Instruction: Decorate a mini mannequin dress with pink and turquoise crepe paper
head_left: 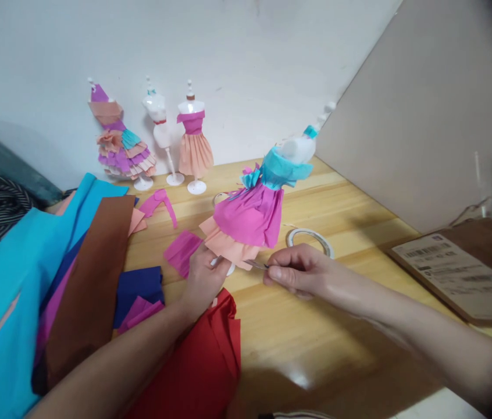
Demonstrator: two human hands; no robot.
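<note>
Here's the dressed mannequin [252, 212], tipped over the pale wooden table [316, 326] just above my left hand [205, 276]. Its neck aims up and right toward the grey board [424, 116], its hem is down by my knuckles, and its long axis is on a slant. My left hand is curled shut round the white stand under the peach hem. My right hand [300, 270] is just right of the hem, palm down, thumb and forefinger pinching a thin strip [255, 265]. The tape roll [311, 235] sits just beyond that hand, red paper [202, 361] lies under my left wrist, and the white wall [228, 46] is behind.
</note>
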